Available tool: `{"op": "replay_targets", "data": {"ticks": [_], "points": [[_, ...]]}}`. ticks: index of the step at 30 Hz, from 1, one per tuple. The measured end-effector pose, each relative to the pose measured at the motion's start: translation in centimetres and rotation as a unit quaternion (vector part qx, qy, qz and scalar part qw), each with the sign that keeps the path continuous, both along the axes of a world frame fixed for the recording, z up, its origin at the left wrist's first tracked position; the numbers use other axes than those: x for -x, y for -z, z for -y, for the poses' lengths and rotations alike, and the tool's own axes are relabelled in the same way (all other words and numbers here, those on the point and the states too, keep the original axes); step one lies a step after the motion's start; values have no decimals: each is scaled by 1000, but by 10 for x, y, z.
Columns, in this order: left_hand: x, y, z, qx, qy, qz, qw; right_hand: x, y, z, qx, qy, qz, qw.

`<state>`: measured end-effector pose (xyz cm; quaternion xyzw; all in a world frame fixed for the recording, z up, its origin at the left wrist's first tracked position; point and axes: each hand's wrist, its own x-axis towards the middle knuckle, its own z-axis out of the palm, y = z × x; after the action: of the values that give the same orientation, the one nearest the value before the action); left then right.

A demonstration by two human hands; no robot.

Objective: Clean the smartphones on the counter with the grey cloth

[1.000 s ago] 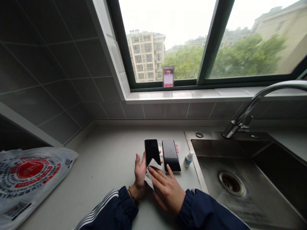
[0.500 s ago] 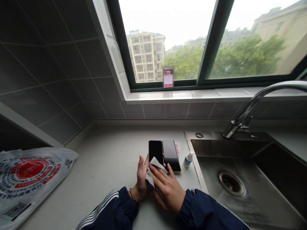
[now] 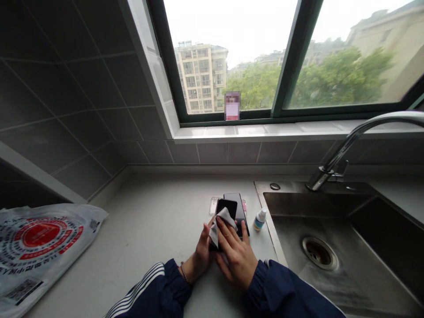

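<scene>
The left hand (image 3: 202, 251) grips a dark phone (image 3: 225, 206) from below and holds it tilted above the counter (image 3: 155, 225), fingers closed round its lower edge. The right hand (image 3: 236, 256) lies over the screen, fingers flat and together, pressing a small white cloth (image 3: 221, 221) against the glass — the cloth is bunched between fingertips and phone. Just behind, a second phone (image 3: 239, 207) lies flat on the counter, partly hidden by the first, with a clear case (image 3: 213, 204) beside it. A small dropper bottle (image 3: 260, 219) stands near the sink (image 3: 331, 221) edge. A printed plastic bag (image 3: 39, 243) lies well apart at the left — under the tiled wall.
</scene>
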<state>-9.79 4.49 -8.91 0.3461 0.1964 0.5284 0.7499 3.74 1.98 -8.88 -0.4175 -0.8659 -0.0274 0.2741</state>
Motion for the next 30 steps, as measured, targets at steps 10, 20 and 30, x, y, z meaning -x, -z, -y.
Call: {"op": "replay_targets", "data": {"ticks": [10,20,30], "points": [[0,8,3,-44,-31,-73,996,-3,3,-2,-26,88,-72,993],[-1,-2,5,-46,11,-68,997,-9,1,-8,-61,110,-123,984],[-1,-3,-2,20,-17,22,999,-7,0,-4,-21,60,-64,996]]}}
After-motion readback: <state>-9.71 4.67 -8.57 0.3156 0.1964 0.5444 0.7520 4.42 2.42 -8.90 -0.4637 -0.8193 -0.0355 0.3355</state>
